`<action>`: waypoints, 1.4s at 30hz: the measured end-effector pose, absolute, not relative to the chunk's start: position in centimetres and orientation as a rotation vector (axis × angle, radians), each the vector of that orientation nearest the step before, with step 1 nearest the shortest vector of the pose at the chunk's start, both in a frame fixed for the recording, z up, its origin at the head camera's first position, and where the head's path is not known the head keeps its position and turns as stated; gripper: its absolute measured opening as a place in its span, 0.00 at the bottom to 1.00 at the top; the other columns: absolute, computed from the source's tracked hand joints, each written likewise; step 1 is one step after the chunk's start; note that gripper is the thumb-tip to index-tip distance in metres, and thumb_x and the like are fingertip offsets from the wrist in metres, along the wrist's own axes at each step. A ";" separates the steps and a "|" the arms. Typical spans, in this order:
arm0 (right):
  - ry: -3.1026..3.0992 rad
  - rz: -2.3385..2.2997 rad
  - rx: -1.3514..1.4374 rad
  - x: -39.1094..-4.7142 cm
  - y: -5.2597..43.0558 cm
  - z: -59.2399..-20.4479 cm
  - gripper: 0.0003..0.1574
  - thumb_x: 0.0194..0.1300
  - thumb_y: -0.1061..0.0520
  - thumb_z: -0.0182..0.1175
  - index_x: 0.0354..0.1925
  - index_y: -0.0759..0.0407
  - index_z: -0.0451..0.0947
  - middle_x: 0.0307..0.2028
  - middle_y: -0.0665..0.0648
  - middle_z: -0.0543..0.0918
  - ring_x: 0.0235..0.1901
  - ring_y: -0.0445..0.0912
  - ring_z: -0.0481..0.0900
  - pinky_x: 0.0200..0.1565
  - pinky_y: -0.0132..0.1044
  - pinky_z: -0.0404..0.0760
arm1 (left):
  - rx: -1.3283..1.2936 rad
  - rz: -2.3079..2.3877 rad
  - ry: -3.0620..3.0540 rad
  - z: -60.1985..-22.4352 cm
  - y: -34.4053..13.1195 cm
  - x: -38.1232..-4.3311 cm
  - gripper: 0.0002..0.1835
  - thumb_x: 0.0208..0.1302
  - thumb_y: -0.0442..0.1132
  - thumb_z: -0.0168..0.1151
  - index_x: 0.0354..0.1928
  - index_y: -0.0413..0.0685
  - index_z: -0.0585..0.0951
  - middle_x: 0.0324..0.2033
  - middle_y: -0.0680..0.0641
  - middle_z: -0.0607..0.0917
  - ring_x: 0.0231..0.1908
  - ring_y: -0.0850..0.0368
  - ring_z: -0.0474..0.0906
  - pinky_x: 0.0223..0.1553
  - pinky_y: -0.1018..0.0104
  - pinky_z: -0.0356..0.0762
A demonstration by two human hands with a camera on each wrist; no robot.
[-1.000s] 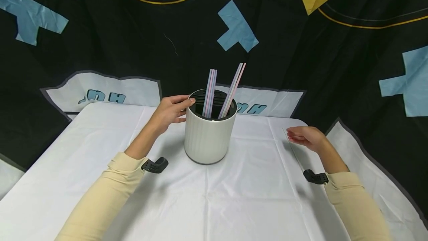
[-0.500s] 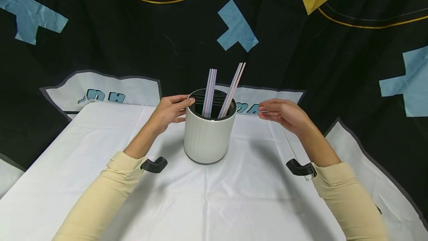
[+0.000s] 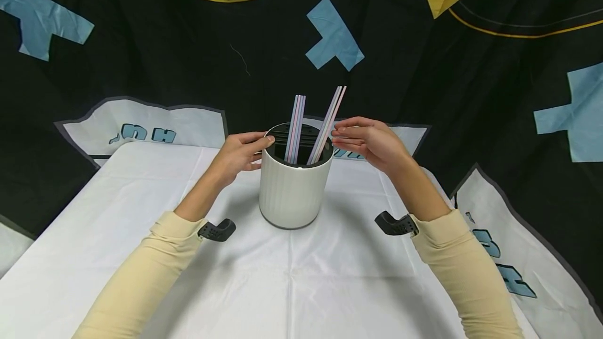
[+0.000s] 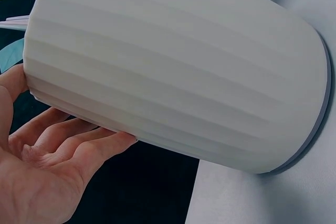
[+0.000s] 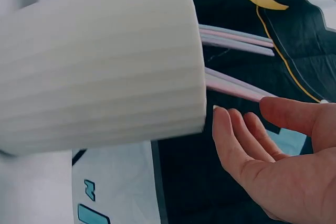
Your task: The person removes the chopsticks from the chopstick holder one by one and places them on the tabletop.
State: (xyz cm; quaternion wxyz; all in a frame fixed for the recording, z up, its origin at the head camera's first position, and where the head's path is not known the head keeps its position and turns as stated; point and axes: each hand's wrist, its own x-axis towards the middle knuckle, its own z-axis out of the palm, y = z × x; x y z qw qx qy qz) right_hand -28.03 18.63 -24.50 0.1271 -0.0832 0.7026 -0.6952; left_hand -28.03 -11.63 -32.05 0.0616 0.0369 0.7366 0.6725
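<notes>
A white ribbed round holder (image 3: 293, 198) with a black slotted top (image 3: 278, 150) stands upright on the table. Two bunches of thin pink and lavender sticks, like drinking straws, rise from it: one nearly upright (image 3: 295, 127), the other leaning right (image 3: 327, 125). My left hand (image 3: 237, 155) grips the holder's left side, thumb at the rim and fingers along the wall, as the left wrist view (image 4: 63, 150) confirms. Beside the rim, my right hand (image 3: 369, 143) holds nothing, its fingers loosely extended near the leaning sticks (image 5: 231, 85); the thumb overlaps their line in the right wrist view.
A white cloth (image 3: 245, 286) covers the table. Behind it hangs a black backdrop (image 3: 212, 56) with blue and yellow patches. Black wrist straps (image 3: 395, 224) sit over both cream sleeves (image 3: 136, 276).
My right hand has moved left and up from the table's right side to the holder's rim. The left hand and the holder have stayed in place.
</notes>
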 end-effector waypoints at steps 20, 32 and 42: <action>2.152 -2.051 -0.189 -28.4 16.5 -25.7 0.07 0.69 0.62 0.65 0.46 0.61 0.81 0.45 0.54 0.86 0.43 0.44 0.88 0.58 0.38 0.83 | 0.123 2.042 2.238 -32.1 -11.8 -27.8 0.32 0.68 0.51 0.66 0.70 0.45 0.73 0.67 0.43 0.77 0.64 0.43 0.78 0.58 0.49 0.82; 2.165 -2.152 -0.215 -27.9 17.3 -22.8 0.13 0.69 0.61 0.65 0.51 0.62 0.80 0.44 0.55 0.89 0.42 0.48 0.90 0.50 0.39 0.86 | 0.135 2.058 2.219 -32.0 -11.7 -28.0 0.32 0.68 0.51 0.66 0.70 0.44 0.73 0.67 0.43 0.78 0.64 0.42 0.77 0.59 0.49 0.81; 2.006 -2.439 -0.206 -26.9 18.5 -19.2 0.17 0.65 0.61 0.68 0.53 0.64 0.82 0.45 0.57 0.90 0.44 0.50 0.90 0.48 0.41 0.86 | 0.128 2.050 2.224 -32.0 -11.7 -27.9 0.32 0.69 0.50 0.66 0.70 0.44 0.73 0.67 0.43 0.77 0.64 0.43 0.77 0.59 0.50 0.81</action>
